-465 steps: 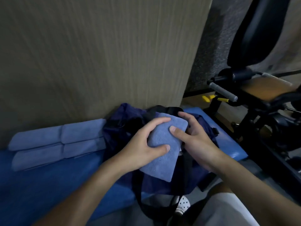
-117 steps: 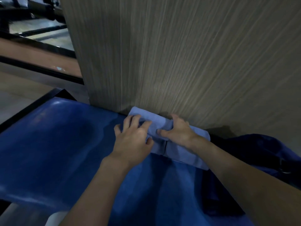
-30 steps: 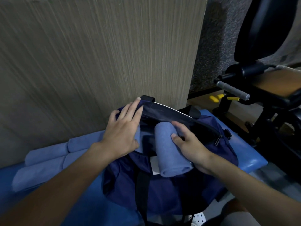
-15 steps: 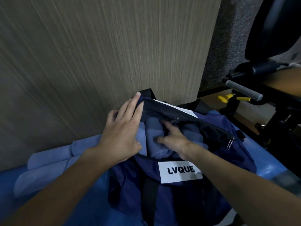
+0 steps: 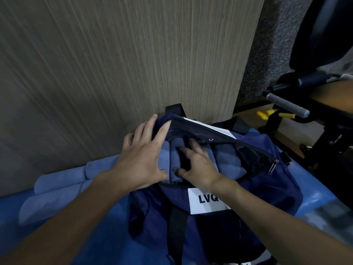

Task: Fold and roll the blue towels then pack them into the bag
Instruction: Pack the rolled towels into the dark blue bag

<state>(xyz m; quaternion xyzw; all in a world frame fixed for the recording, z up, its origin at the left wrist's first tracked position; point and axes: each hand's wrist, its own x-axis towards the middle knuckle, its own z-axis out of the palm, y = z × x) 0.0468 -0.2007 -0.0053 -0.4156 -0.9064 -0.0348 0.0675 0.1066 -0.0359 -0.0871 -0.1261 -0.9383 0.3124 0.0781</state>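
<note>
Mid-frame, the left hand (image 5: 143,157) spreads flat on the rim of the bag (image 5: 210,230). The right hand (image 5: 199,165), fingers straight, presses a rolled towel (image 5: 172,152) inside. Uneven pushing could unroll it.

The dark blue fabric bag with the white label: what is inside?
Rolled light blue towels fill the open mouth of the dark blue bag; the right hand presses on them, the left hand rests at the rim. Anything beneath is covered.
</note>
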